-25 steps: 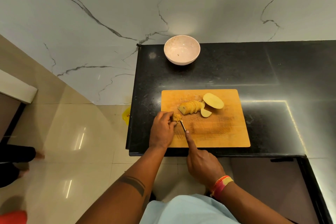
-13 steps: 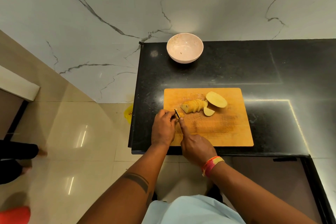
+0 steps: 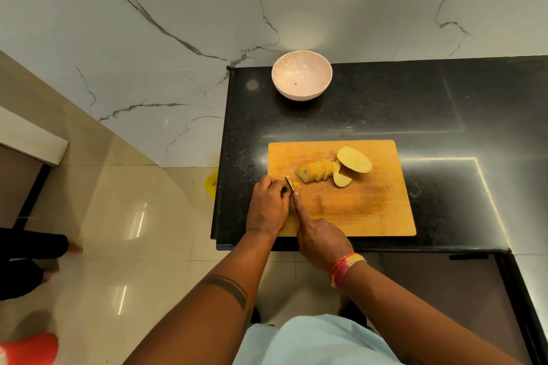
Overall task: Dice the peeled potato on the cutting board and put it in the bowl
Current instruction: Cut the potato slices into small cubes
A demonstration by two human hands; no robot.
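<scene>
Holding down a small potato piece [image 3: 296, 186] at the left edge of the cutting board [image 3: 370, 216], left hand [image 3: 268, 207] with fingers curled on it. Gripping the knife [image 3: 289, 183] in the right hand [image 3: 321, 241], forefinger along the blade, nearer the left hand than a second ago. Lying as before: sliced potato half [image 3: 317, 170], flat half [image 3: 354, 159]. Standing apart behind on the black counter [image 3: 385, 103]: bowl [image 3: 302, 75]
</scene>
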